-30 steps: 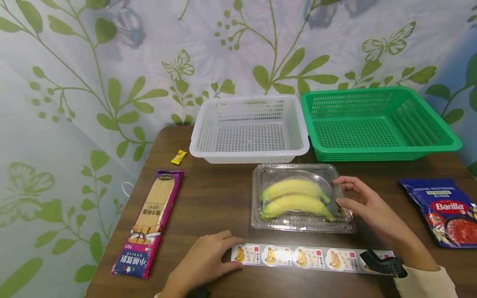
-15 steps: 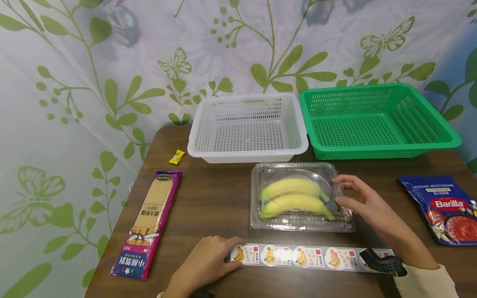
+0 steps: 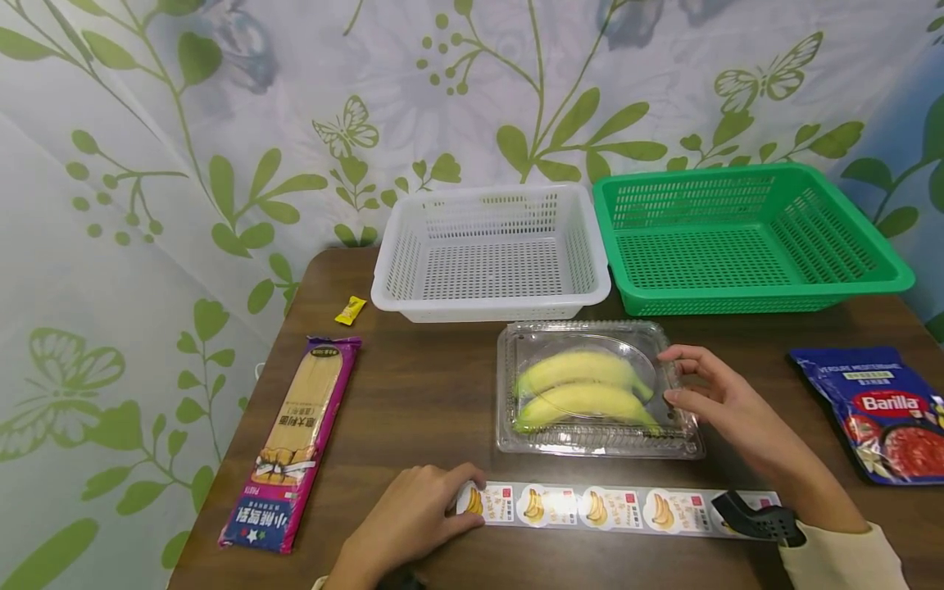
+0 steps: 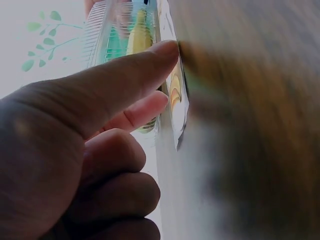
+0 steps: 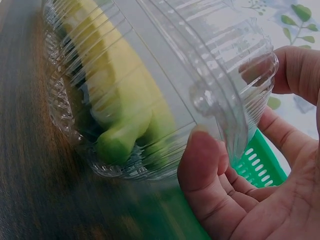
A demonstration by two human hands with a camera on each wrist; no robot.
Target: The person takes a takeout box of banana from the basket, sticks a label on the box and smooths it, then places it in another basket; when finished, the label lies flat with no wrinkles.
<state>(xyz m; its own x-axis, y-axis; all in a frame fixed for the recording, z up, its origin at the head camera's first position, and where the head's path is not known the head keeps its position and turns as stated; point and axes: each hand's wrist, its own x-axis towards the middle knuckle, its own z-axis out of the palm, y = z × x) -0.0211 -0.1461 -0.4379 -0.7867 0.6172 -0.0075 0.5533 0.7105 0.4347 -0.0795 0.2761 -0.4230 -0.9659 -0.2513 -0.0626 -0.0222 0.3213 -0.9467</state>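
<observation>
A clear plastic clamshell box point(image 3: 509, 434) with two bananas point(image 3: 583, 401) inside lies closed at the middle of the table. My right hand point(image 3: 719, 401) grips its right edge, thumb in front and fingers behind; the right wrist view shows the thumb point(image 5: 200, 165) against the ridged plastic. In front of the box runs a strip of banana-picture stickers point(image 3: 575, 506). At the strip's left end, my left hand point(image 3: 413, 512) holds it between thumb and index finger. The left wrist view shows the other fingers point(image 4: 120, 195) curled beneath.
Behind the box stand a white basket point(image 3: 490, 307) and a green basket point(image 3: 767, 301), side by side. A spaghetti packet point(image 3: 295, 442) and a small yellow wrapped sweet point(image 3: 351, 310) lie left. A blue Barilla pouch point(image 3: 878, 418) lies right.
</observation>
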